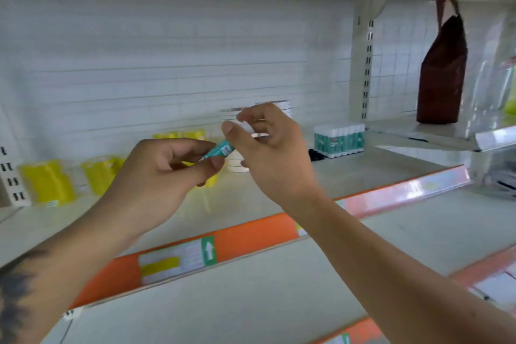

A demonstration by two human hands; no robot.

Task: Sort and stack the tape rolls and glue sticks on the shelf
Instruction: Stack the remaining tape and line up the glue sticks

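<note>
My left hand (pixel 164 176) pinches a small teal glue stick (pixel 222 149) between thumb and fingers, in front of the shelf (pixel 363 176). My right hand (pixel 268 148) is right beside it, its thumb touching the stick's tip and its fingers loosely curled. Behind my hands stand two stacks of white tape rolls (pixel 279 107), partly hidden. A tidy group of upright teal glue sticks (pixel 339 139) with white caps stands at the back right of the shelf.
Yellow packets (pixel 47 181) line the shelf's left side. A dark red paper bag (pixel 442 70) and clear packaging (pixel 491 86) stand on the neighbouring shelf to the right. An orange price rail (pixel 251 234) runs along the shelf's front edge, with a lower shelf below.
</note>
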